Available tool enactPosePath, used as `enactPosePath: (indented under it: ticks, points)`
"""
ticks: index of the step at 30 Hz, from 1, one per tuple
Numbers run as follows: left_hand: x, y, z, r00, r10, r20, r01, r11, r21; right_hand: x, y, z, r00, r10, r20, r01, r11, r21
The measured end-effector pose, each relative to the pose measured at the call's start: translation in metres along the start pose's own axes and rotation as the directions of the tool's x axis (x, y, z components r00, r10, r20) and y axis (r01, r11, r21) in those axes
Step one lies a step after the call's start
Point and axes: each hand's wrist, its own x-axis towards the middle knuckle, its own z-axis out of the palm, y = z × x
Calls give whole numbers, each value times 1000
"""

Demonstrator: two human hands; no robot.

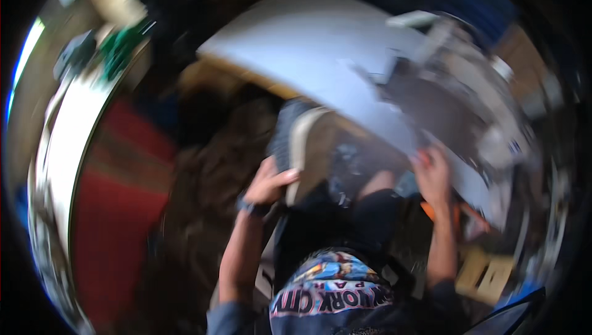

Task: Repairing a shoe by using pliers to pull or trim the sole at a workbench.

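Observation:
My left hand [270,184] is closed on the near end of a dark grey piece with a cream band [300,141] along its side. Its thumb lies across the band, and blur hides what the piece is made of. The far end of the piece reaches the edge of the white tabletop [290,45]. Over by the tabletop's near right edge is my right hand [433,171], its fingers bent together. A small spot of red shows at these fingertips, too smeared to name. Beyond that hand lies a flat dark brown piece [438,98] on the tabletop.
A pale, bulky heap or machine [487,101], badly blurred, stands on the tabletop's right side. An orange object [441,210] is beside my right forearm, with a yellowish wooden piece [487,273] lower down. To the left are a red surface [123,212] and green cloth [120,51].

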Motion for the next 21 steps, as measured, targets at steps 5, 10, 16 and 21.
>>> enactPosePath:
  ticks: [5, 10, 16, 21]
  points:
    - [10, -30, 11, 998, -50, 43, 35, 955, 296, -27, -19, 33, 970, 178, 166, -230, 450, 863]
    - [-29, -33, 86, 965, 199, 169, -223, 965, 137, -83, 56, 132, 849, 149, 507, -528, 194, 827]
    - [-31, -70, 93, 979, 179, -94, -172, 982, 82, -62, 57, 138, 738, 121, 663, -674, 178, 717]
    - [-40, -65, 81, 985, 166, -51, -169, 984, -64, -74, 53, 155, 815, -30, 579, -554, 253, 793]
